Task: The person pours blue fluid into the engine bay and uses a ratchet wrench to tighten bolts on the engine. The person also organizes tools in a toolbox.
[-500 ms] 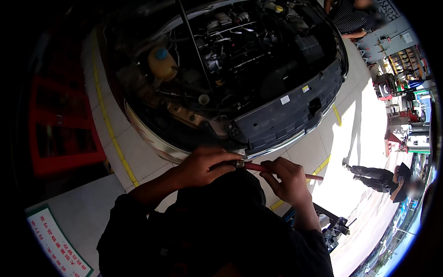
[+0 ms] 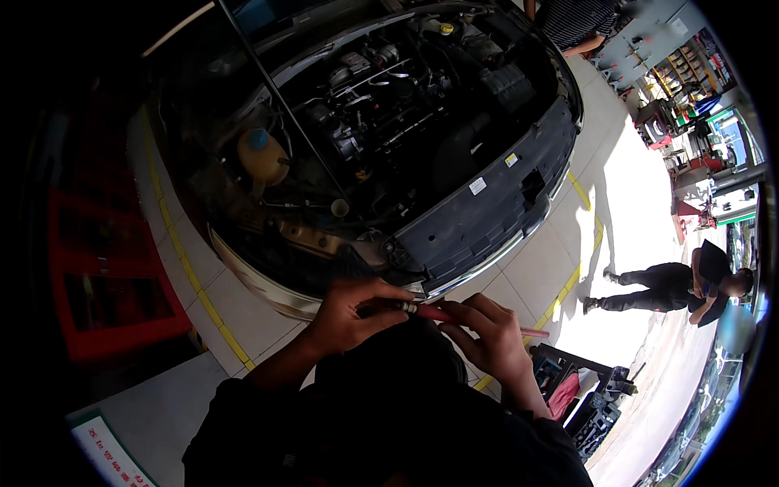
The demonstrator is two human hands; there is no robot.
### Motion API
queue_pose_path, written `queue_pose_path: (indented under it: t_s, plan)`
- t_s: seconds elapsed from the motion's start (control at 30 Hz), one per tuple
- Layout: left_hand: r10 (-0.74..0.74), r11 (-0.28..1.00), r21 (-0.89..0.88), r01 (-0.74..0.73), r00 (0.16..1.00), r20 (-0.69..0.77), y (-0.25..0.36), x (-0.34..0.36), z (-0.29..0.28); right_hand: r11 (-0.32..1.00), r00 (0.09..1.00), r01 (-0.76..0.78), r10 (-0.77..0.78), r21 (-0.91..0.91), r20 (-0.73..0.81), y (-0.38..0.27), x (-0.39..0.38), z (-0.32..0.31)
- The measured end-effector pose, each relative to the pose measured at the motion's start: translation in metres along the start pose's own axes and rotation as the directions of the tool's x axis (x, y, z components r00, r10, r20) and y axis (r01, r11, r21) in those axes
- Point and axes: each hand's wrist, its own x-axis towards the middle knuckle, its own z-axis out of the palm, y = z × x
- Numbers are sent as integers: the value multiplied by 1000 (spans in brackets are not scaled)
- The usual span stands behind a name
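Two bare hands hold one slender red rod [image 2: 430,312] in front of a car with its engine bay [image 2: 389,105] exposed. The left hand [image 2: 349,316] has its fingers clamped about the rod's left end, where a pale metallic fitting [image 2: 406,307] shows; the interior of the grip is too dark to tell. The right hand [image 2: 493,334] has its fingers closed around the red shaft, whose tip projects beyond the hand on the right. The rod lies nearly level, dipping slightly rightward. Beyond the hands: a black front panel [image 2: 454,223] and, to its left, a yellowish tank [image 2: 264,162] with a blue cap [image 2: 258,139]. Left margin: a red cabinet [image 2: 154,284]. Right: a standing person [image 2: 657,288] in dark clothing and, nearer, a tool cart [image 2: 596,418].
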Motion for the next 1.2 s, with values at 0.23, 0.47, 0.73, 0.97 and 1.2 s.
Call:
queue_pose_path:
  t_s: [0.23,0.47,0.73,0.97,1.2]
  plan:
    - [-68,965,261,37,991,111,7,22,0,976,996,90,-91,-199,7,23,3,-1]
    - [53,626,752,-206,974,222,0,37,13,938,977,214,-203,-274,66,53,10,-5]
    - [135,512,813,-276,961,242,-7,48,30,990,960,112,-87,-80,264,75,25,-28]
    - [132,545,821,-170,984,116,-26,75,35,979,950,164,-123,-123,286,100,63,-41]
    - [-210,837,439,327,932,-295,4,88,30,960,964,265,-266,-92,-5,131,75,-40]
